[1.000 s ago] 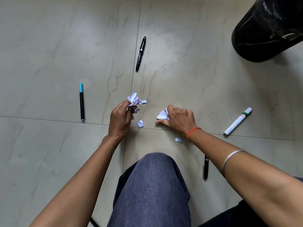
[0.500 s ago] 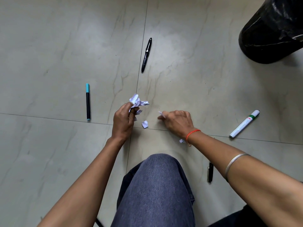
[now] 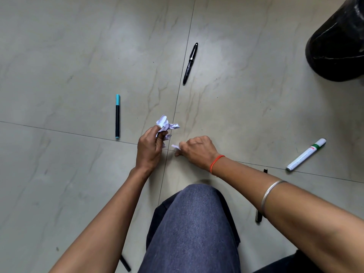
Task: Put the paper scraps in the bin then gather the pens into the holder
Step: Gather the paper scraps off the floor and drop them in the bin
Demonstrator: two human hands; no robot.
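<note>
On the pale tiled floor [image 3: 78, 56], the left hand [image 3: 148, 148] is clutching crumpled paper scraps [image 3: 166, 125]; the right hand [image 3: 197, 149] is pinching one scrap [image 3: 175, 147] beside pens.

Indoor room: marbled floor tiles [image 3: 59, 56], lined bin [image 3: 338, 42]

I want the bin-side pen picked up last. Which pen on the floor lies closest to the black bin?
The white marker with the green band, right of the right hand. Of the pens, it lies nearest the bin.
</note>
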